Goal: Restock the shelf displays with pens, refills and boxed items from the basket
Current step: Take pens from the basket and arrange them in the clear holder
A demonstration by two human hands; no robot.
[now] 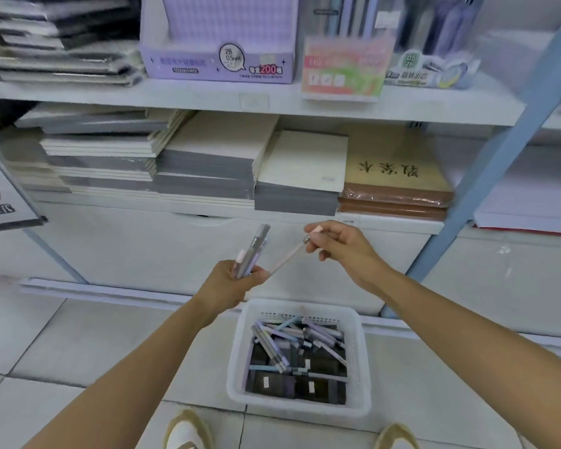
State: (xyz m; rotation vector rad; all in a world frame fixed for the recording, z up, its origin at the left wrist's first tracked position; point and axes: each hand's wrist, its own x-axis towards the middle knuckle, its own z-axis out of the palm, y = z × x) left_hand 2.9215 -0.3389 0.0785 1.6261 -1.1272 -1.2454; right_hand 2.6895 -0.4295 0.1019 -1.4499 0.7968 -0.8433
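Observation:
A white plastic basket [357, 358] stands on the floor between my feet, filled with several pastel pens [280, 338] lying over dark boxed items [311, 385]. My left hand [237, 280] grips a small bunch of pens [255, 251] pointing upward, above the basket. My right hand [337, 243] pinches the top end of a single pale pink pen [287, 256], whose lower tip reaches the left hand. On the upper shelf stand a purple display box [217, 64], a pink-green display [344, 68] and a clear pen display [434, 59].
Stacks of notebooks [208, 163] and brown-covered pads [395, 176] fill the lower shelf. Dark notebooks [59, 43] pile at the upper left. A blue shelf upright [486, 176] runs diagonally on the right. My shoes [185, 431] show at the bottom on the tiled floor.

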